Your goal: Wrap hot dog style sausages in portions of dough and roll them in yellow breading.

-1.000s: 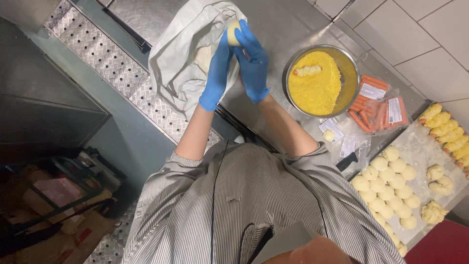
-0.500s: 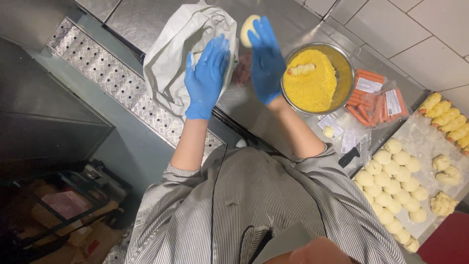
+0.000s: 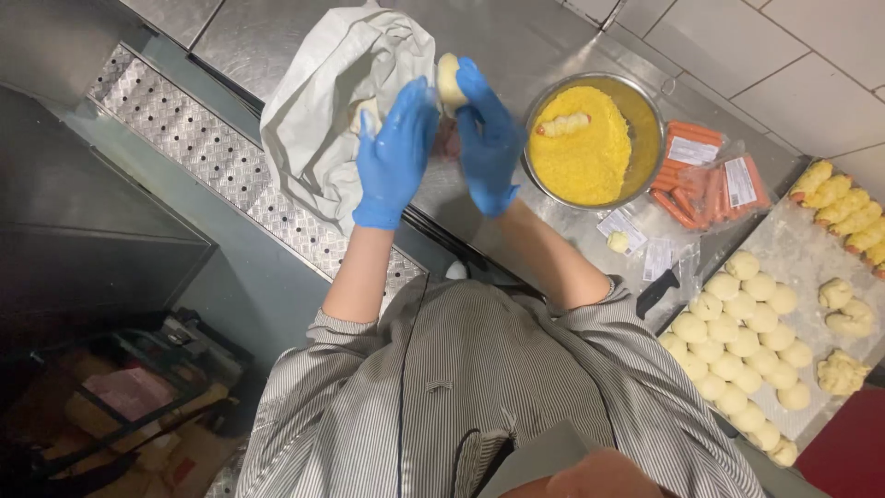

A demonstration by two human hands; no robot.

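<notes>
Holding a pale dough ball (image 3: 449, 79) above the steel counter (image 3: 516, 41), your gloved right hand (image 3: 487, 138) pinches it at the fingertips; your left hand (image 3: 398, 152), which lay flat and apart half a second ago, has come in against the dough, fingers extended; grey cloth (image 3: 336, 92) lies behind the left hand; a metal bowl (image 3: 645, 111) of yellow crumbs holds one coated roll (image 3: 563, 124); sausage packs (image 3: 705, 171) sit beside it; a tray (image 3: 793, 249) of dough balls (image 3: 737, 337) lies to your right.
</notes>
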